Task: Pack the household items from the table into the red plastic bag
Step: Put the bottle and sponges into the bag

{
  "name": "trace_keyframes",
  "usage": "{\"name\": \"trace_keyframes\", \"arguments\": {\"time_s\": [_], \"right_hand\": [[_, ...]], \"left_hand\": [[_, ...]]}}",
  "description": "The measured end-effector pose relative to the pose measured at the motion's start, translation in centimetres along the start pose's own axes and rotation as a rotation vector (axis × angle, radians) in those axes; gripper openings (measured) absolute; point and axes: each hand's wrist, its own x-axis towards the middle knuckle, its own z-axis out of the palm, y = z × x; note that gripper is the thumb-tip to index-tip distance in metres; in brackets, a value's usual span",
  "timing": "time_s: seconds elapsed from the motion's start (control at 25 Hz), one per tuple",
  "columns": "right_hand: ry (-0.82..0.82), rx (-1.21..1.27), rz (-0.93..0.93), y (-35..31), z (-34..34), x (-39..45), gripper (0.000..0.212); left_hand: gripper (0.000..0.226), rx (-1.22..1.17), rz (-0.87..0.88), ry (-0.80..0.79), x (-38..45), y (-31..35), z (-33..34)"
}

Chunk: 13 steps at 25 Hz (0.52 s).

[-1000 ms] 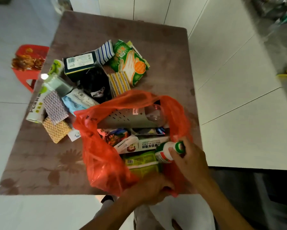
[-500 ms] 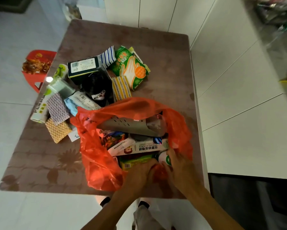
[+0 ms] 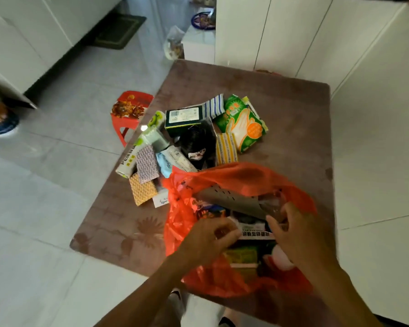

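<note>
The red plastic bag [image 3: 236, 177] stands open at the table's near edge, holding a grey perforated pack [image 3: 227, 200], a white printed box [image 3: 254, 232], a green packet [image 3: 242, 254] and a white bottle [image 3: 281, 256]. Both my hands are in its mouth. My right hand [image 3: 295, 234] curls its fingers round the grey pack's right end. My left hand [image 3: 208, 237] has curled fingers by the white box; what it holds is hidden. Behind the bag lie a green glove pack [image 3: 243, 128], a dark green box [image 3: 184, 116], a black pouch [image 3: 198, 147] and scrub sponges [image 3: 145, 175].
The brown table [image 3: 281, 102] has bare room at the back, the right and the near left. A red stool [image 3: 130, 109] with orange bits stands by its left edge. White cabinets rise behind and to the right. A dark mat [image 3: 119, 31] lies on the tiled floor.
My right hand let the white bottle go in the bag and moved up to the grey pack. My left hand moved from the near rim onto the items. The view swung left.
</note>
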Motion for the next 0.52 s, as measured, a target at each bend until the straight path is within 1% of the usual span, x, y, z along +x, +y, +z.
{"name": "trace_keyframes", "arguments": {"time_s": [0.04, 0.12, 0.16, 0.2, 0.24, 0.28, 0.32, 0.4, 0.44, 0.48, 0.52], "right_hand": [[0.037, 0.017, -0.058, -1.4, 0.0, 1.2, 0.025], [0.036, 0.011, -0.135, -4.7, 0.7, 3.1, 0.021], [0.037, 0.024, -0.148, -6.5, 1.3, 3.9, 0.019], [0.040, 0.049, -0.149, -8.1, 2.1, 4.6, 0.018], [0.033, 0.075, -0.143, -9.7, 3.0, 5.0, 0.017], [0.015, 0.098, -0.141, -11.1, 4.0, 5.3, 0.017], [-0.013, 0.118, -0.135, -12.4, 4.9, 5.5, 0.016], [-0.043, 0.146, -0.129, -14.2, 6.2, 5.3, 0.014], [-0.045, 0.155, -0.136, -15.0, 6.7, 5.3, 0.014], [-0.047, 0.168, -0.145, -15.5, 7.0, 5.4, 0.013], [-0.049, 0.199, -0.152, -15.7, 7.3, 5.6, 0.012]], "left_hand": [[0.017, -0.079, -0.010, 0.119, 0.6, -0.1, -1.8], [0.008, -0.139, -0.081, 0.433, 2.3, -1.5, -5.7], [0.008, -0.118, -0.167, 0.577, 3.1, -3.5, -7.7], [0.012, -0.085, -0.268, 0.686, 3.9, -5.9, -9.8], [0.020, -0.029, -0.361, 0.745, 4.5, -8.5, -11.8], [0.031, 0.067, -0.429, 0.748, 4.8, -11.5, -13.4], [0.045, 0.178, -0.470, 0.695, 5.2, -14.3, -14.5], [0.075, 0.346, -0.500, 0.515, 6.3, -17.7, -15.0], [0.086, 0.385, -0.490, 0.450, 7.1, -18.8, -15.1], [0.089, 0.414, -0.462, 0.420, 8.0, -19.5, -15.2], [0.085, 0.403, -0.430, 0.414, 9.0, -20.1, -15.6]]}}
